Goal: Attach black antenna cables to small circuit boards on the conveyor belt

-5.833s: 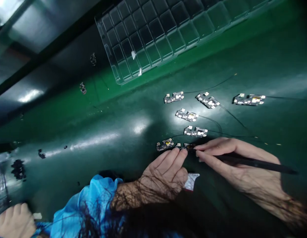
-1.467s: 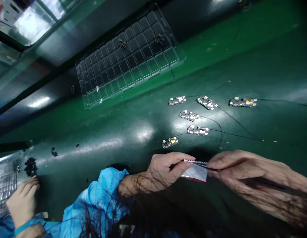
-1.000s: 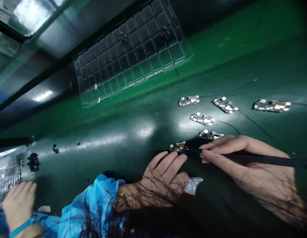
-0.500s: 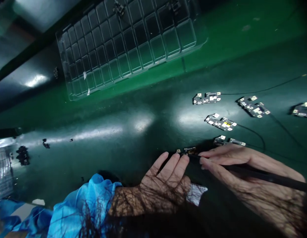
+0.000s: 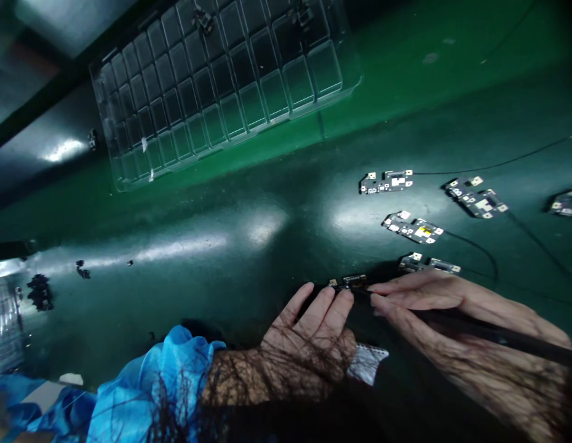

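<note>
A small dark circuit board (image 5: 355, 280) lies on the green table just beyond my fingertips, partly covered by them. My left hand (image 5: 309, 335) rests beside it, fingers stretched out and apart, with fingertips at the board's near edge. In a pinch, my right hand (image 5: 433, 301) grips a slim black tool (image 5: 502, 335) that looks like tweezers. Its thin tip reaches the board near my left fingertips; the exact contact is too small to make out. A white patterned piece (image 5: 368, 363) shows beside my left hand; whether the hand touches it cannot be told.
Several similar boards with thin black wires lie to the right, including one board (image 5: 413, 227) with a yellow patch. A clear compartment tray (image 5: 221, 132) stands at the back left, holding a few dark parts. Small black parts (image 5: 39, 292) lie at far left.
The view has shifted slightly, so the tray appears further left. Both hands keep nearly the same pose at the board. A brownish patch at the board's right end now looks grey.
</note>
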A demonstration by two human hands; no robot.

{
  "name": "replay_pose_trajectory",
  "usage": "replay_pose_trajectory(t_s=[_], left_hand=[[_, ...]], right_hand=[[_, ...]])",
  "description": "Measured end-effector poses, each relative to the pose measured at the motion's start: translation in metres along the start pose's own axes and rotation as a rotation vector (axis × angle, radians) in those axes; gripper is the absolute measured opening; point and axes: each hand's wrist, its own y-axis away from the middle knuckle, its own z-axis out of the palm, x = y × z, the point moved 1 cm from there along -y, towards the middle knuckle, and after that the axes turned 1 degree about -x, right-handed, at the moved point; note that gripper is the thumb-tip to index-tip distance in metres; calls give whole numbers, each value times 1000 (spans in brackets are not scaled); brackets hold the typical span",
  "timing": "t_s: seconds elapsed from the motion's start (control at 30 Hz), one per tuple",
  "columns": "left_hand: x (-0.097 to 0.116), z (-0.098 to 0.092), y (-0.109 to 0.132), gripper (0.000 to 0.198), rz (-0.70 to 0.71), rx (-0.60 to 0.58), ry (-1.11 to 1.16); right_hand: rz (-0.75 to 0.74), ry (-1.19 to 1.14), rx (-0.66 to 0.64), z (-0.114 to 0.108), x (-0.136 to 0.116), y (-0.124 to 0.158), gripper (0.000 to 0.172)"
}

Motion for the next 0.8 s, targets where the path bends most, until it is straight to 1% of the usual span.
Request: replay_pose_trajectory(t_s=[0.13,0.27,0.33,0.43,0.53,0.6,0.67,0.73,0.8], left_hand=[[0,-1,-2,30,-5,-19,-9],[1,1,-3,31,-12,6,-12],[2,2,-3,30,-14,7,-12],[1,1,-5,35,-13,-18,-9],[0,-2,-7,37,3,-31,-39],[0,-3,-8,34,17,-42,-54],[0,-3,-8,30,32,-45,-56],[1,-3,-6,30,40,-32,-55],[1,-2,-5,32,39,-30,-65]], right_hand=[[-14,13,-6,-4,11,8,37],[-140,-25,-26,-14,29,24,32],[-173,-43,-40,-16,36,29,32],[-183,-44,-59,-17,41,31,30],[-218,-34,-75,-16,39,31,28],[-207,-20,-66,-14,36,32,25],[-152,-11,-36,-12,30,35,24],[-88,-9,-10,-11,24,39,23],[-61,-12,-10,-10,21,41,25]])
